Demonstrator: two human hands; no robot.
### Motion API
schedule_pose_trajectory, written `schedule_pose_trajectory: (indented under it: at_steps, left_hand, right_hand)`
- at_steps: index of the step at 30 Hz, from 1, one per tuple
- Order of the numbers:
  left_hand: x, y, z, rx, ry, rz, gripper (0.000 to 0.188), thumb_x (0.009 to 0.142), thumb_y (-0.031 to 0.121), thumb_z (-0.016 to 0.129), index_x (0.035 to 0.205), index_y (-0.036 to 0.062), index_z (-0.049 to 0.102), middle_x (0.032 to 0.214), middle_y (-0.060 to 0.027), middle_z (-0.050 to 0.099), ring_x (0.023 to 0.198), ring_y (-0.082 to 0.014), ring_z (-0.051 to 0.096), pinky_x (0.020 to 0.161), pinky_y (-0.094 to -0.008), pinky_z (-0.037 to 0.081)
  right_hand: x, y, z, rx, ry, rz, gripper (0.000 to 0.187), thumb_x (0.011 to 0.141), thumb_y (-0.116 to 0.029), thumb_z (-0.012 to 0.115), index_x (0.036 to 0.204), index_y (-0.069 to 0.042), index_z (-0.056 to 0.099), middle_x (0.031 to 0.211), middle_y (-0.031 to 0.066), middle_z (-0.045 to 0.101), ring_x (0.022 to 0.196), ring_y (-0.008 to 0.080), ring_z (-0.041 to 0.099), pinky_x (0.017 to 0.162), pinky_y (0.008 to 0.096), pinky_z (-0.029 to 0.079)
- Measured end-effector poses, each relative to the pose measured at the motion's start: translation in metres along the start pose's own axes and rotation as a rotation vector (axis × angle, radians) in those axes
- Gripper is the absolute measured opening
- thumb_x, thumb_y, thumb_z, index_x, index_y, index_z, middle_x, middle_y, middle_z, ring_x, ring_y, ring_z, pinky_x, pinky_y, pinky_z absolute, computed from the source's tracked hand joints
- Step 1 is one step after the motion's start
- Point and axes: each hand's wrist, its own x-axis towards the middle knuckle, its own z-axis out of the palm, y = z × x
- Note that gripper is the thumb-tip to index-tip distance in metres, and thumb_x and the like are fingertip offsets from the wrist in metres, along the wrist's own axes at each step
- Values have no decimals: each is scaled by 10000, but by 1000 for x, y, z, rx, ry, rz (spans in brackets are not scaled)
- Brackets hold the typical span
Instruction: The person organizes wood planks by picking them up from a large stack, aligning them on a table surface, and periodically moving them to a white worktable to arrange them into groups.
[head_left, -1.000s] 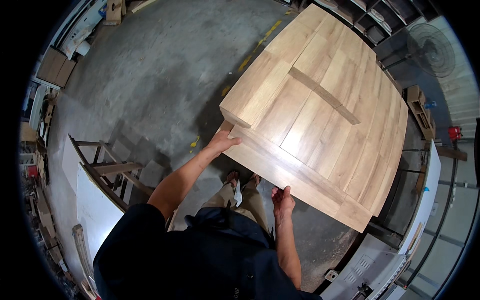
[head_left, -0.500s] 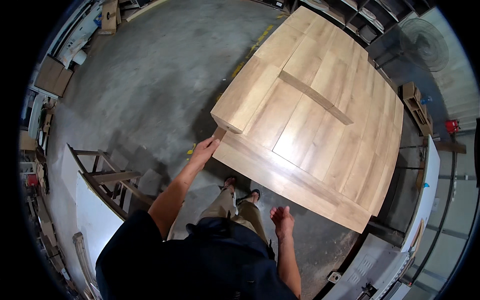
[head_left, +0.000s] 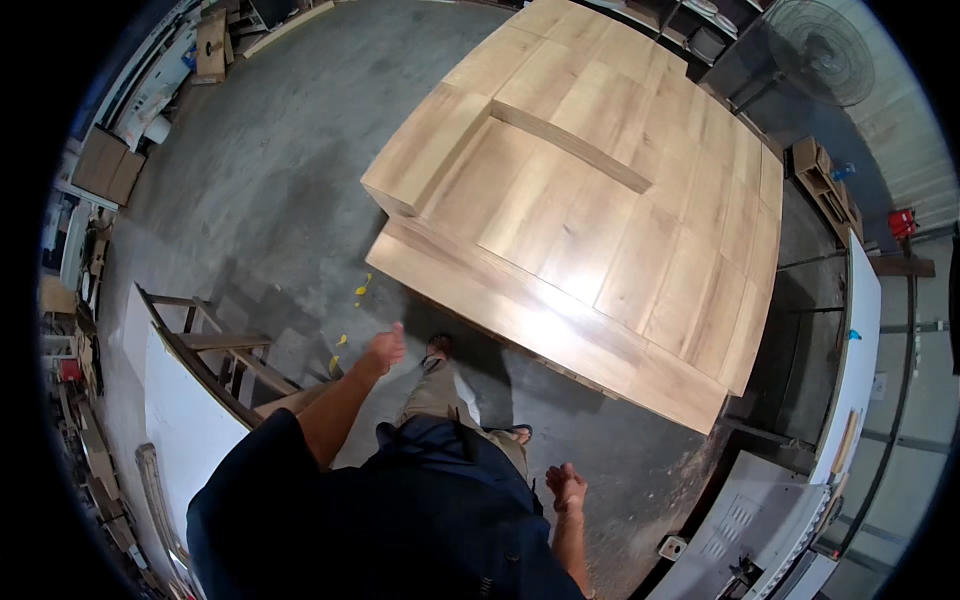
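Observation:
A broad stack of light wood-grain panels [head_left: 560, 220] fills the middle and right, near my legs. On its top lie an upright-edged board [head_left: 572, 147] and a thicker plank [head_left: 425, 150] along the left side, meeting near the far left. My left hand [head_left: 385, 348] hangs in the air off the stack's near left corner, touching nothing, its fingers loosely curled and the thumb apart. Low on the right, my right hand [head_left: 568, 487] is also free, half curled with nothing visible in it, apart from the stack's near edge.
A white-topped panel on a wooden frame [head_left: 190, 390] stands close on my left. At the right are a standing fan [head_left: 820, 52], a leaning white board [head_left: 850, 370] and a grey metal cabinet [head_left: 730, 530]. Concrete floor [head_left: 260, 160] with yellow marks lies left of the stack.
My left hand has come away from the stack's near left corner and dropped back toward me. The stack now sits further left and up in view. My feet have shifted; my right hand stays low.

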Motion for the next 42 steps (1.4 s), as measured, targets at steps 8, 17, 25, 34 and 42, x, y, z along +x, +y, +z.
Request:
schedule_pose_trajectory:
  at_steps: [8,17,25,34,42]
  left_hand:
    - [-48,-125,135,327,-252,256,339,807,344,653,709,28,581,627,-64,535,538,-134,505,500,-296,450]
    - [-179,-169,305,1094,-580,567,418,818,409,528,840,21,681,810,-196,637,760,-314,615,725,-389,476]
    - [-328,-161,509,1636,-1228,537,569,846,438,529,1226,15,508,1175,-181,566,1096,-345,522,939,-401,407]
    - [-403,-190,684,1214,-1422,1019,451,817,343,629,1152,49,559,1035,-196,607,923,-313,598,791,-373,462]
    - [-448,-163,823,1207,-1299,577,421,838,221,644,1182,1,544,1032,-128,637,927,-163,598,803,-303,479]
  right_hand:
    - [18,17,-152,172,76,-90,242,869,-236,601,959,-12,591,814,118,660,692,224,639,609,334,534]
    - [28,-38,-332,270,278,-112,225,880,-246,576,804,-38,612,712,40,604,617,162,556,534,284,459]
    - [102,-150,-479,315,327,-331,375,880,-282,569,1089,29,566,945,146,635,826,237,587,692,330,483]
    - [95,-300,-583,306,393,-483,293,889,-227,589,1048,18,592,929,96,638,814,184,625,712,296,509]
    - [128,-380,-702,448,577,-673,307,879,-211,606,1100,0,575,964,84,645,809,175,626,680,288,515]
